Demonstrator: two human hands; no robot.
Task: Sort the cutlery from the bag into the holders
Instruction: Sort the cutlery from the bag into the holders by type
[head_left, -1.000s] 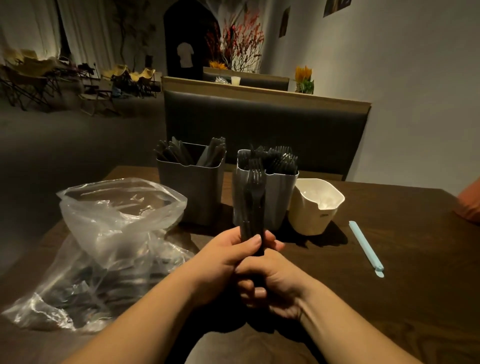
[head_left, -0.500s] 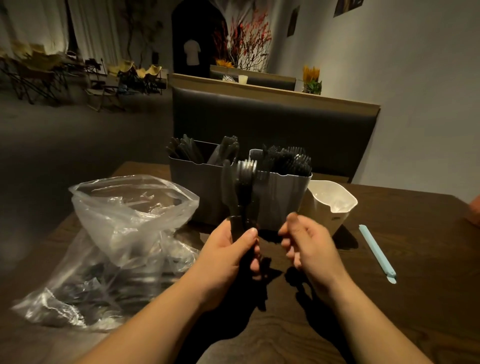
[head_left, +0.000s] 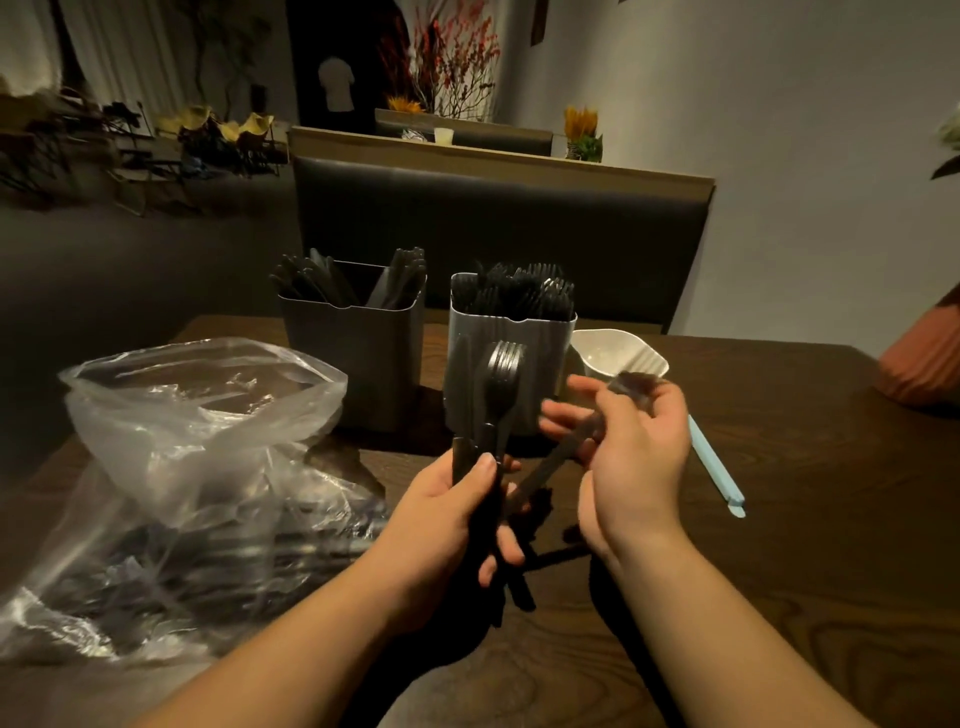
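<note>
Now that the right grip (head_left: 634, 452) has pinched a single fork (head_left: 558, 460) free of the bundle (head_left: 500, 395) the left grip (head_left: 457, 514) clutches upright above the desk (head_left: 805, 545), a drop into the fork holder (head_left: 511, 338) just behind looks next.

Table (head_left: 805, 545): bag (head_left: 197, 431), dark holder (head_left: 358, 358), pale holder (head_left: 540, 353), cup (head_left: 623, 358), blue stick (head_left: 717, 467).

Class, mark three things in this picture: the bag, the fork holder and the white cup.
bag (head_left: 197, 415): head view, front wall of clear plastic.
fork holder (head_left: 543, 343): head view, front wall below the rim.
white cup (head_left: 613, 353): head view, inner wall.
</note>
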